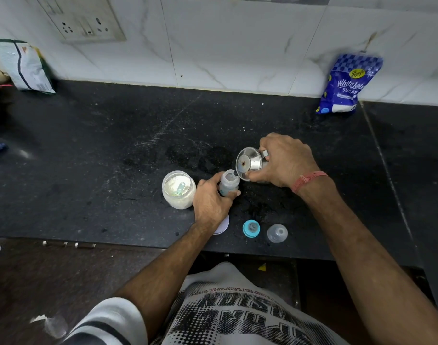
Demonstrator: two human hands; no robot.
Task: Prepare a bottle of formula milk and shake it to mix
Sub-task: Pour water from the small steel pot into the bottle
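A small clear baby bottle (228, 183) stands uncapped on the black counter, and my left hand (211, 202) grips its side. My right hand (285, 162) holds a steel cup (249, 163) tilted to the left, its rim just over the bottle's mouth. To the left of the bottle sits an open jar of white formula powder (178, 190) with a pale scoop lying in it. In front of the bottle lie the blue nipple ring (251, 228) and the clear bottle cap (277, 233).
A white jar lid (222, 226) peeks out under my left wrist. A blue sugar bag (347, 85) leans on the tiled wall at the back right, a white packet (23, 64) at the back left. The counter edge (138, 245) runs in front of me.
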